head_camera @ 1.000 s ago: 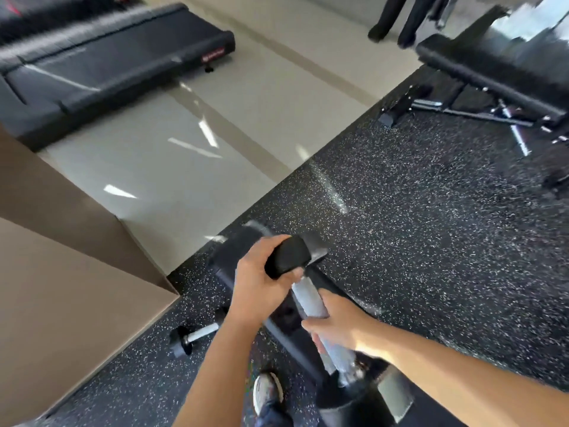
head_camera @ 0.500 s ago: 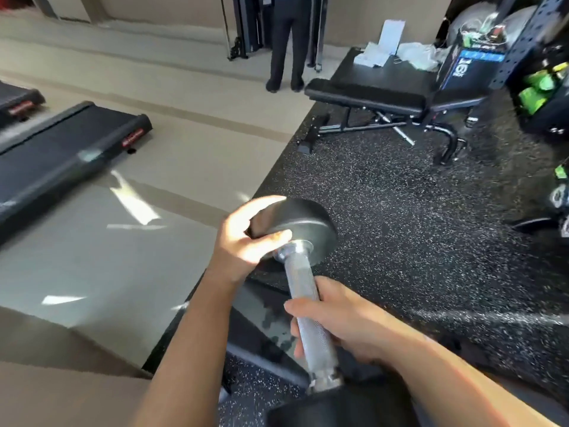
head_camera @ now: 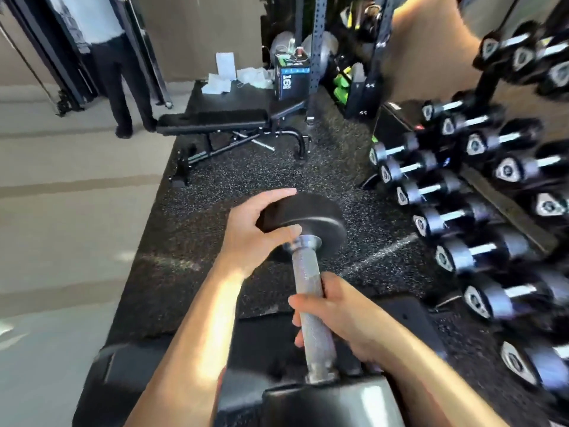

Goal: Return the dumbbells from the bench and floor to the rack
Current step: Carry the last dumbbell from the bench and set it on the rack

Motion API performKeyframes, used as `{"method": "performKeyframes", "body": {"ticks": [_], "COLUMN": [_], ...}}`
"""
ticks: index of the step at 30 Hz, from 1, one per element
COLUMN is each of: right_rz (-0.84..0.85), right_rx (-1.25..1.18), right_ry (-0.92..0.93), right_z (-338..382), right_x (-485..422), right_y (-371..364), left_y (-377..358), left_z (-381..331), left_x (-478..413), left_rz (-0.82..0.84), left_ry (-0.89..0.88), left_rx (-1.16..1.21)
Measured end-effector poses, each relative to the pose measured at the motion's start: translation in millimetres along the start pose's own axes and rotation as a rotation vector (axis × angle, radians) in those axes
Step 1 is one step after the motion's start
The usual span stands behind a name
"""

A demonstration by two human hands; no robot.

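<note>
**Two-handed carry toward the rack**

Head view: the person is carrying one dumbbell (head_camera: pixel 311 291) clear of the floor, its knurled handle pointing away and slightly up. The right hand (head_camera: pixel 341 315) is gripping the handle, fingers curled together around it, probably taking most of the weight. The left hand (head_camera: pixel 252 235) is cupping the far head, thumb under its near face and fingers spread over the rim, seemingly to steady the heavy end and steer it. The near head is sitting at the bottom edge of the picture, close to the body.

The rack (head_camera: pixel 480 192) is standing to the right, its tiers full of blurred dumbbells with their handles lying across; whether a free slot is waiting cannot be told. A padded bench (head_camera: pixel 212 120) is standing further off on the rubber mat (head_camera: pixel 234 186), and a person (head_camera: pixel 114 66) is standing beyond it. Judging by this, the carry is underway and the placing is not yet done.
</note>
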State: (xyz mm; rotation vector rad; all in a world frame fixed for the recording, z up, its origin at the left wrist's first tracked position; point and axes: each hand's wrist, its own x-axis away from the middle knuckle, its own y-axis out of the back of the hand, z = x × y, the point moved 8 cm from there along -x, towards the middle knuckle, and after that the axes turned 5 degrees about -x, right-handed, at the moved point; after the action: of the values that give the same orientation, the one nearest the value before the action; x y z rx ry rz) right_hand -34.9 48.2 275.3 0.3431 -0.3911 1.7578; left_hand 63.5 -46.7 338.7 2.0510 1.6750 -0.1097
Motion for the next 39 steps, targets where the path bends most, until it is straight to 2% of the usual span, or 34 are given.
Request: {"method": "performKeyframes", "body": {"ticks": [11,21,32,39], "right_rz": [-0.463,-0.838,-1.104,-1.219], "right_rx": [-0.21,-0.426,-0.563,-0.64], "right_ry": [0.012,0.066,0.042,0.098], "right_z": [-56,-107,-132,-126], "right_x": [156,286,349,376], "right_y": [207,325,446,538], "left_y": [-280,-478,-658,-763], "left_z": [-107,-200,-257,-298], "left_x": [4,48,51,30], "left_rz": [0.417,0.739,1.072,1.194], "left_ry": [-0.122,-0.353,-0.357,-0.377], "left_rx": [0.188,0.259,0.419,0.469]}}
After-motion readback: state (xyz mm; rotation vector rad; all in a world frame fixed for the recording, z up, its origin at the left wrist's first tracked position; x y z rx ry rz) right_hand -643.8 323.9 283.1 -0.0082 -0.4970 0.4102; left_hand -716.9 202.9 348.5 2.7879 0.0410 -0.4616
